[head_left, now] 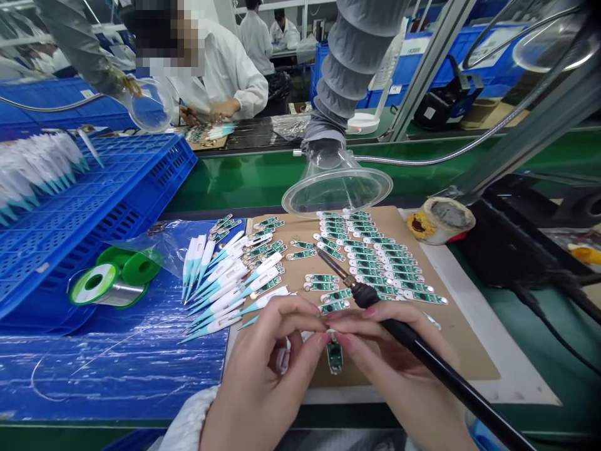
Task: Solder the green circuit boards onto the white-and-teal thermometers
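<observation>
Both hands pinch 1 small circuit board (334, 354) between fingertips: left hand (263, 376), right hand (399, 369) also gripping a soldering iron (422, 354).

A single head-worn camera looked forward and down, close over the workbench (469, 351). It faced across the green belt (244, 178) toward a seated person (220, 69) beyond.

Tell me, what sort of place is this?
Most likely an electronics assembly line: rows of small green circuit boards, a soldering iron in the right hand, a solder spool, and a fume extractor hood.
</observation>
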Available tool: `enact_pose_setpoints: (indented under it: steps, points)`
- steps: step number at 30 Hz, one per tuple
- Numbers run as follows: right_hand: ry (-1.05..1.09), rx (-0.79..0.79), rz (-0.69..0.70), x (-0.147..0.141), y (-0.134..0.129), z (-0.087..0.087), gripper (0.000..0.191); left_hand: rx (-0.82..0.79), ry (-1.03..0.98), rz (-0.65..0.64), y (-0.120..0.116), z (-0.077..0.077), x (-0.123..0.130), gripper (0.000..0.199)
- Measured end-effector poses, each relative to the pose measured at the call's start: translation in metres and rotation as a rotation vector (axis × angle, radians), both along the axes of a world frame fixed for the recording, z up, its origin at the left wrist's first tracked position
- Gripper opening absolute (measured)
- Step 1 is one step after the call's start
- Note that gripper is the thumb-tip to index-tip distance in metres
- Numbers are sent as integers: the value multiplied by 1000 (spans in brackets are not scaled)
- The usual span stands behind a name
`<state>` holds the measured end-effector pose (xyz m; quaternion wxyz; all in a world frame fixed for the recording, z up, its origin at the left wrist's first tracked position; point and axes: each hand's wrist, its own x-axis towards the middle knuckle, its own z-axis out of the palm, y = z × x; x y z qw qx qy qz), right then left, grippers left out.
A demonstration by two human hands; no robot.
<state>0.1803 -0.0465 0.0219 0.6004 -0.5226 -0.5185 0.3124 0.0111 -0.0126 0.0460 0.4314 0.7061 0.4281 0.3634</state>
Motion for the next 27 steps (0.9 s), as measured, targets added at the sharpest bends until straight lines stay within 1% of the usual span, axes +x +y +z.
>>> enact_pose_setpoints:
  steps: [2, 5, 9, 12, 14, 16, 18, 20, 24, 27]
  points:
    - [28, -16, -20, 0, 0, -1, 27, -52, 3, -46, 1, 1, 0, 7]
    - [62, -25, -22, -2, 0, -2, 27, -59, 13, -85, 1, 1, 1, 12]
    - [104, -11, 6, -5, -1, 0, 30, -81, -9, -44, -1, 0, 5, 13]
    - [133, -40, 33, -4, -2, 1, 24, -200, -96, -30, 0, 2, 7, 14]
    - [135, -60, -5, -1, -3, -1, 17, -289, -166, -36, 2, 4, 6, 17]
    - [180, -20, -71, 6, -3, -4, 20, -338, -218, -38, 4, 6, 5, 19]
    - [277, 71, -107, 14, -3, -8, 24, -357, -261, -21, 6, 5, 3, 19]
    - [381, 101, -139, 21, -2, -11, 26, -365, -301, 4, 6, 3, 1, 19]
    - [478, 6, -203, 28, -3, -11, 27, -364, -343, 21, 5, 0, 3, 18]
    - [491, -9, -162, 27, -4, -9, 24, -364, -334, 12, 5, 3, 5, 19]
